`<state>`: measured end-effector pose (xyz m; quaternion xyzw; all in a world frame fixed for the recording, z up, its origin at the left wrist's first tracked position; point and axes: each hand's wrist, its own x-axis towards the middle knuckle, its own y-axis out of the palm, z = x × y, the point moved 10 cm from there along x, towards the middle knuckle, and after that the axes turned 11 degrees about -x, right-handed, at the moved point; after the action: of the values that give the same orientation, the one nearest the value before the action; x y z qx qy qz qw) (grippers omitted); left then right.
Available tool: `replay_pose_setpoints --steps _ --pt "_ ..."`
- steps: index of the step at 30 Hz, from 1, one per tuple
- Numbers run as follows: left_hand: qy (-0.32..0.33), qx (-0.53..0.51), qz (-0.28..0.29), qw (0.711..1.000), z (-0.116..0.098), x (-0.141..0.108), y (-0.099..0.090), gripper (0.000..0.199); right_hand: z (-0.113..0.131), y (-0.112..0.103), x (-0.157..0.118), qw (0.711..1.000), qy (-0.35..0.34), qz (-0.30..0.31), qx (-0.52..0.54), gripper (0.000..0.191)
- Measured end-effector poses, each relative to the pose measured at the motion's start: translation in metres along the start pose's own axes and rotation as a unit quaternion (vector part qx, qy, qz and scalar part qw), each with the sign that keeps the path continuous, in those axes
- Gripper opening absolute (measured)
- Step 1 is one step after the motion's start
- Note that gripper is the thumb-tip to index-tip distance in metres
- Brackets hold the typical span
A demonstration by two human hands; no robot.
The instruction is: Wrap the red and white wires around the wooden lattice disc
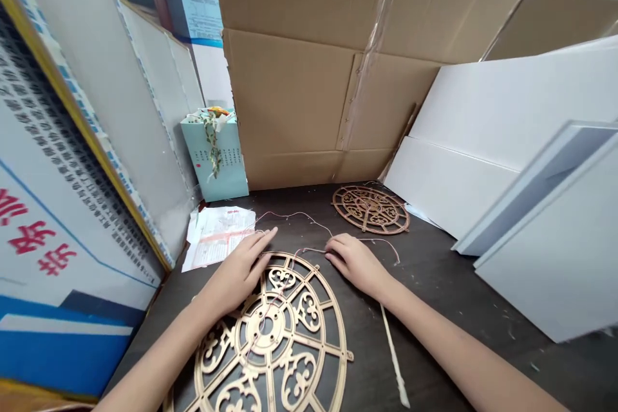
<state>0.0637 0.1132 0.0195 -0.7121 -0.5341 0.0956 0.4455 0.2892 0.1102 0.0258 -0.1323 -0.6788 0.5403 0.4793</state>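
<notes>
A light wooden openwork wheel (268, 328) lies flat on the dark table. My left hand (246, 264) rests over its upper left edge, thumb and fingers apart, with nothing visible in it. To the right of the wheel's top edge, my right hand (355, 261) has its fingers curled together on a thin pinkish wire (311, 249), which runs left onto the wheel and across its centre. More of the wire arcs over the table behind both hands and out to the right. A thin pale stick (393, 354) lies below my right hand.
A darker openwork wheel (371, 209) lies at the back of the table (434, 309). Printed paper (219, 238) is at the left, before a light blue box (217, 167). Cardboard (294, 103) stands behind; white panels (449, 141) stand at the right and boards (106, 77) at the left.
</notes>
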Motion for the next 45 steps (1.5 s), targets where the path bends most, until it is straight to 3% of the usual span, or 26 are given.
replay_pose_setpoints --steps 4,7,9,12,15,22,28,31,33,36,39,42,45 --pt "-0.038 0.010 -0.001 0.999 0.006 -0.003 0.002 0.053 -0.038 -0.029 -0.012 0.991 0.113 -0.070 0.009 0.011" --pt "-0.044 0.017 -0.009 0.999 0.012 -0.006 -0.002 0.053 -0.083 -0.058 -0.028 0.957 0.235 -0.171 -0.008 0.017" --pt "-0.036 0.032 -0.036 0.998 0.014 -0.007 -0.011 0.050 -0.103 -0.064 -0.036 0.937 0.282 -0.207 -0.014 0.019" --pt "-0.011 0.074 -0.094 0.993 0.013 -0.008 -0.027 0.046 -0.118 -0.054 -0.036 0.941 0.285 -0.183 -0.018 0.019" --pt "-0.016 0.118 -0.110 0.987 0.016 -0.008 -0.034 0.047 -0.119 -0.040 -0.027 0.961 0.247 -0.120 -0.031 0.016" --pt "-0.050 0.171 -0.077 0.981 0.021 -0.012 -0.027 0.053 -0.100 -0.059 -0.010 0.979 0.187 -0.085 -0.016 0.023" --pt "-0.057 0.252 -0.114 0.959 -0.018 -0.013 -0.042 0.052 -0.042 -0.044 0.001 0.996 0.035 0.037 0.076 0.015" --pt "-0.007 0.244 -0.136 0.960 -0.036 -0.012 -0.041 0.051 -0.025 -0.025 -0.002 0.988 -0.021 0.090 0.124 0.021" --pt "0.046 0.208 -0.123 0.969 -0.046 -0.010 -0.030 0.046 -0.024 -0.013 -0.004 0.982 -0.019 0.109 0.152 0.019" --pt "0.102 0.151 -0.078 0.980 -0.059 -0.008 -0.006 0.036 -0.032 -0.002 -0.004 0.972 0.041 0.111 0.203 0.013" --pt "0.150 0.084 -0.045 0.984 -0.082 -0.013 0.012 0.033 -0.031 0.002 -0.004 0.945 0.106 0.120 0.287 0.029" --pt "0.177 0.026 -0.056 0.982 -0.102 -0.021 0.017 0.041 -0.007 0.007 -0.004 0.905 0.116 0.158 0.377 0.042" --pt "0.194 -0.019 -0.073 0.978 -0.111 -0.027 0.018 0.035 0.021 0.009 -0.003 0.873 0.097 0.182 0.442 0.046"
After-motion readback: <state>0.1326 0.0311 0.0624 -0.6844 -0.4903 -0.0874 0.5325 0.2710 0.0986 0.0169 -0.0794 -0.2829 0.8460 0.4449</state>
